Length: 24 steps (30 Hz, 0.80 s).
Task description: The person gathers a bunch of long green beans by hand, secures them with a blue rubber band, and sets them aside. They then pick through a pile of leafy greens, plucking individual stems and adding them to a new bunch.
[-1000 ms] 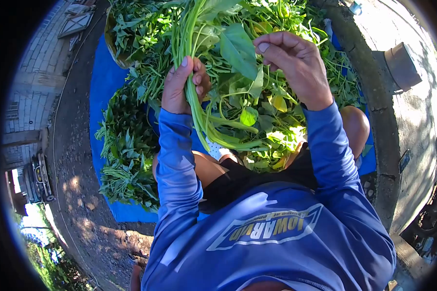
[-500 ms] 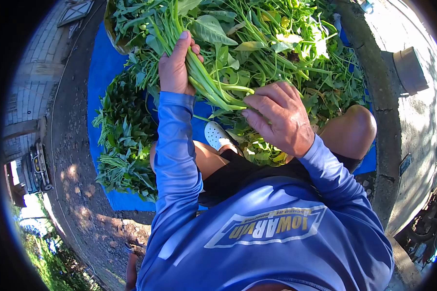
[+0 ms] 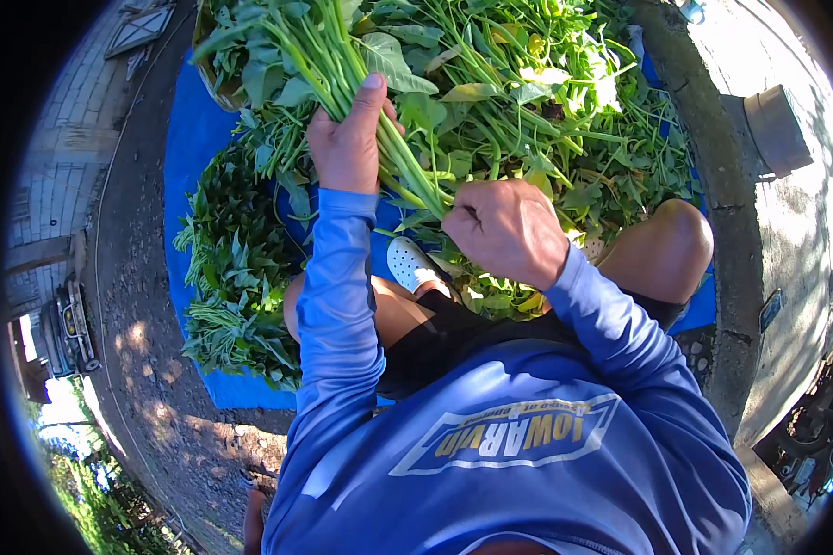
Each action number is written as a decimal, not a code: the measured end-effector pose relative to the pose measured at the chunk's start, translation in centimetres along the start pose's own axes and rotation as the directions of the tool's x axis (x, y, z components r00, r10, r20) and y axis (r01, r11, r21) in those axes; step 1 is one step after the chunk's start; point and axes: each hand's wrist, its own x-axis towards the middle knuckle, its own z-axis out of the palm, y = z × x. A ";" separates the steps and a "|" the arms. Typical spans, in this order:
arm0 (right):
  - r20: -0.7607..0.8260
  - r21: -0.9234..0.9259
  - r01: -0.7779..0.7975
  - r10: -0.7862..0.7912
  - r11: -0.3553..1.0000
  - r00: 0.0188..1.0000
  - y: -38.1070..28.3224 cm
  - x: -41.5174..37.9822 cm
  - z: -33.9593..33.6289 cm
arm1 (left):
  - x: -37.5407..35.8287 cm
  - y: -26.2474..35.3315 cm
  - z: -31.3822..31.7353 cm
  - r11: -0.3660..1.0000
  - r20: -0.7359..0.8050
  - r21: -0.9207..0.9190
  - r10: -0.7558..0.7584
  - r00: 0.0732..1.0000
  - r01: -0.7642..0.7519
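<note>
A bunch of water spinach (image 3: 329, 60), with long green stems and leaves toward the top, slants across the upper middle of the head view. My left hand (image 3: 350, 143) is wrapped round its stems, thumb on top. At the lower ends of the stems, my right hand (image 3: 509, 229) is closed with its fingers curled in, gripping the stem ends. Its fingertips are hidden. Behind both hands lies a big heap of loose leafy greens (image 3: 491, 92), some leaves yellowed.
Bundled dark green leaves (image 3: 241, 268) lie at the left on a blue tarp (image 3: 187, 120). A foot in a white clog (image 3: 409, 263) and a bent knee (image 3: 676, 242) are close under my hands. A concrete ledge (image 3: 713, 148) runs along the right, with a grey block (image 3: 777, 129) on it.
The bunch has tipped a little more upright and come slightly nearer to me. My right hand has moved slightly left and closed from a looser pinch into a fist at the stem ends.
</note>
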 end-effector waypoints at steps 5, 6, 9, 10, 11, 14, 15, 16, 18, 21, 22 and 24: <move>0.514 0.125 0.041 -0.100 0.991 0.852 3.3 -3.6 5.2 | 2.0 2.1 -1.6 0.995 -0.105 -0.080 0.053 0.993 -0.062; 0.420 0.223 -0.008 -0.089 0.975 0.903 2.8 -3.4 3.9 | 2.5 2.4 -2.2 0.994 -0.080 -0.103 0.034 0.996 -0.042; 0.163 0.484 -0.060 -0.023 0.873 0.986 -1.8 -2.5 -2.9 | 2.2 2.3 -3.8 0.986 -0.016 -0.160 -0.037 0.999 0.034; 0.065 0.449 0.032 -0.069 0.893 0.995 -2.3 -1.5 -3.6 | 2.1 2.1 -3.9 0.985 0.025 -0.158 -0.062 0.998 0.066; -0.033 0.400 0.118 -0.115 0.909 0.993 -2.7 -0.5 -4.3 | 2.1 1.8 -4.0 0.983 0.071 -0.156 -0.082 0.994 0.092; -0.181 0.074 0.387 -0.369 0.919 0.912 -2.1 2.0 -3.9 | 1.3 2.0 -2.7 0.983 0.130 -0.110 -0.129 0.983 0.144; -0.177 0.030 0.406 -0.395 0.913 0.902 -1.7 2.3 -3.6 | 1.2 1.9 -2.3 0.988 0.121 -0.083 -0.123 0.985 0.134; -0.164 -0.012 0.427 -0.423 0.904 0.891 -1.5 2.6 -3.5 | 1.1 1.8 -2.3 0.991 0.105 -0.058 -0.118 0.987 0.124; -0.173 -0.021 0.399 -0.397 0.917 0.901 -1.4 1.1 -3.1 | 0.9 2.2 -2.8 0.985 0.123 -0.084 -0.140 0.983 0.151; -0.117 0.094 0.343 -0.332 0.934 0.936 -1.4 -2.2 -2.2 | 1.4 2.2 -3.5 0.984 0.127 -0.116 -0.123 0.984 0.138; -0.104 0.147 0.391 -0.379 0.909 0.920 -1.6 -3.4 -1.8 | 1.7 2.4 -4.1 0.971 0.147 -0.176 -0.133 0.980 0.159; 0.026 0.316 0.339 -0.365 0.886 0.931 -1.4 -5.8 -0.9 | 2.6 2.8 -5.2 0.933 0.192 -0.296 -0.150 0.970 0.203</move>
